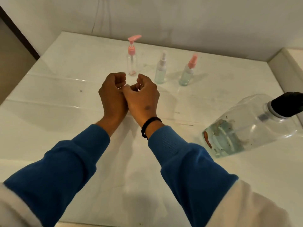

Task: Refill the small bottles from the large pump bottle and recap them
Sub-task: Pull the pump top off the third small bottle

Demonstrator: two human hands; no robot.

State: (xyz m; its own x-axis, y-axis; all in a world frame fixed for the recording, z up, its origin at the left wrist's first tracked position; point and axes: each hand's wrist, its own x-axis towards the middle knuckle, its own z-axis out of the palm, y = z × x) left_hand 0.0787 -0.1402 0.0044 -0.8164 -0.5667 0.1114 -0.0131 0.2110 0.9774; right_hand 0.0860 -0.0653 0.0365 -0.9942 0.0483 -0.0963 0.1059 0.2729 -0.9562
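Hands met over the desk [49, 99]; the left hand [111, 95] and right hand [142, 97] had their fingers curled, gripping nothing I could see; three small bottles stood capped beyond them: the pink pump bottle [132, 63] nearly empty, the white-capped spray bottle [161, 69] and pink-capped spray bottle [187, 72] part-filled; the large bottle [242, 128] stood to the right, untouched; refilling apparently remained.

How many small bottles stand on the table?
3: the pink pump-top bottle just beyond the hands, the white-capped spray bottle right of it, the pink-capped spray bottle farthest right.
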